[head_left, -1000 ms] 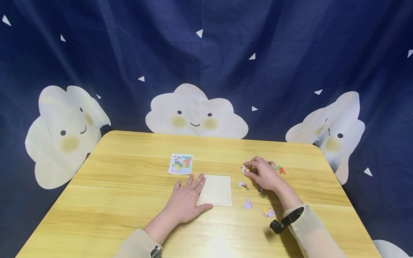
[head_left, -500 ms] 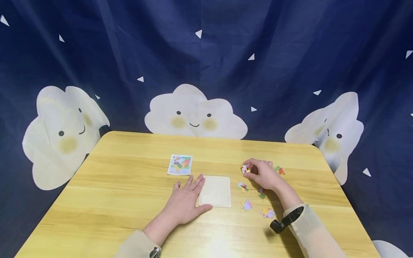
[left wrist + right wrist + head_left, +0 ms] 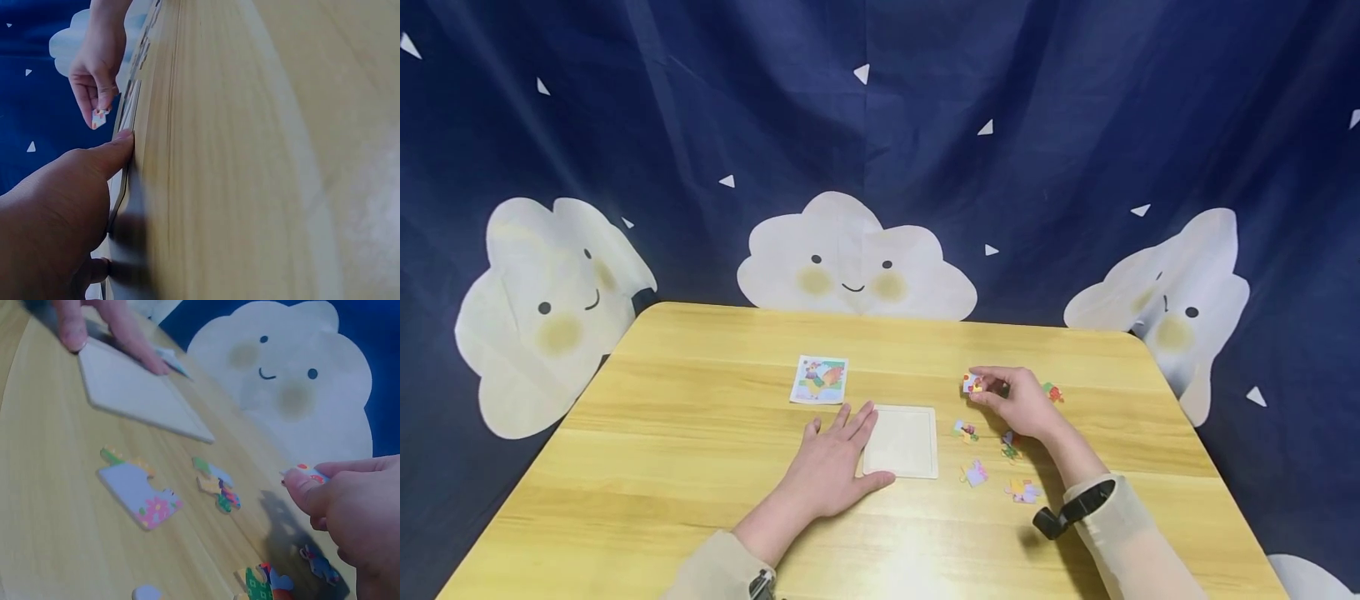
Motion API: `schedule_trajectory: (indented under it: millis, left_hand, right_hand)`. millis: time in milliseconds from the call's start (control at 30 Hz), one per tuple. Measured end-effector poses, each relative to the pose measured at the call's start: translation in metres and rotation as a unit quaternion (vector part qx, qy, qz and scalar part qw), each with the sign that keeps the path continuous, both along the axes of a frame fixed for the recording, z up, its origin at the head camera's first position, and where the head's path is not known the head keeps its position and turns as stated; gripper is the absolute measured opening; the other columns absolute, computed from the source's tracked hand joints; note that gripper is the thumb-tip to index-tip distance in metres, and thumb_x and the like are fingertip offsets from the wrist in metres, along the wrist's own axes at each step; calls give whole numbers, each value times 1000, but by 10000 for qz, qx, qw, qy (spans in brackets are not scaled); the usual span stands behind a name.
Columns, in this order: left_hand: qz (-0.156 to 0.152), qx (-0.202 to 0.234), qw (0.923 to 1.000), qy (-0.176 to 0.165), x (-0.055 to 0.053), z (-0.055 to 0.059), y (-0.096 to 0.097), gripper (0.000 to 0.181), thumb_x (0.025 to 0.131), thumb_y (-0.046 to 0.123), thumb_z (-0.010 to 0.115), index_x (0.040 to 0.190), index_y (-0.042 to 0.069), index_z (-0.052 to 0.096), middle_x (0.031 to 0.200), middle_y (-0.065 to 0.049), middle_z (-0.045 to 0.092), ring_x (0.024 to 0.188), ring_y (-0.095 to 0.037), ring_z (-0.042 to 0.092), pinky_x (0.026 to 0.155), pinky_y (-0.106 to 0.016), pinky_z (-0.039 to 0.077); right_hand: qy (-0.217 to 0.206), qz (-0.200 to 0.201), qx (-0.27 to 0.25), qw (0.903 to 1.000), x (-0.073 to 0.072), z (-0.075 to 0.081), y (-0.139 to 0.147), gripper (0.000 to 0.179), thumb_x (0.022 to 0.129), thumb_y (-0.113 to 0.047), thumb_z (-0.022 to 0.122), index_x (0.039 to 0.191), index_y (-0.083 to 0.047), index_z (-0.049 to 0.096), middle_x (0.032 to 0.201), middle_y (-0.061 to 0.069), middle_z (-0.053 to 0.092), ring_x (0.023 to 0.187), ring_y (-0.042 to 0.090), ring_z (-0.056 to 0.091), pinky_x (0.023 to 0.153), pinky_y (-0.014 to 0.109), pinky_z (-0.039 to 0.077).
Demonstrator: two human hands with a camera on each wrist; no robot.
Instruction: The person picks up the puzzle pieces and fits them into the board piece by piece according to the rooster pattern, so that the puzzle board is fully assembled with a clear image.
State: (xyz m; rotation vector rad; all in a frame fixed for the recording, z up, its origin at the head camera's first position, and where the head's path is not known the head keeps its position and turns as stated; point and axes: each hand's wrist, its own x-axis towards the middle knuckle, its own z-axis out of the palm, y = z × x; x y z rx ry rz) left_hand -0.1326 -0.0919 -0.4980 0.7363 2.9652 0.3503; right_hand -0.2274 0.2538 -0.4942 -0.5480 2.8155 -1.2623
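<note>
My right hand (image 3: pixel 1026 404) pinches a jigsaw piece (image 3: pixel 972 384), white with red and yellow spots, between thumb and fingertips. In the right wrist view its shadow falls on the wood below, so the piece is raised off the table. My left hand (image 3: pixel 831 471) lies with fingers spread along the left side of a pale, square puzzle tray (image 3: pixel 901 443), fingertips at its upper left corner and thumb by its lower left corner. In the left wrist view the left thumb (image 3: pixel 115 153) presses the tray's edge, and the held piece shows beyond it.
Several loose jigsaw pieces lie right of the tray, among them a lilac one with a pink flower (image 3: pixel 140 494) and a red-and-green one (image 3: pixel 1053 392) behind the right hand. A printed picture card (image 3: pixel 818 380) of a bird lies behind the tray. A dark blue cloud-print curtain (image 3: pixel 925 150) hangs behind the table.
My right hand has lifted the spotted piece and tilted it up, and its fingers have closed in around it. My left hand has stayed on the tray.
</note>
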Motion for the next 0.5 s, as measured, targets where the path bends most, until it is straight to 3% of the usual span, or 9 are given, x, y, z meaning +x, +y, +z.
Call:
schedule_trajectory:
  millis: [200,500]
  left_hand:
    - [25,-21,10000,-49,-2,2,1,99,97,80,48,166,10,35,173,-2,27,155,-38,31,113,-74,30]
    - [37,-10,9999,-111,-2,3,1,100,96,79,50,166,10,36,173,-2,28,155,-38,32,113,-74,30]
  right_hand:
    - [-241,57,-319,9992,7,10,-4,43,95,-6,80,137,-5,71,91,0,69,73,22,58,49,26,39]
    - [-315,241,-612,9973,19,14,-12,42,98,-4,76,139,-4,69,95,1,70,78,22,60,53,25,43]
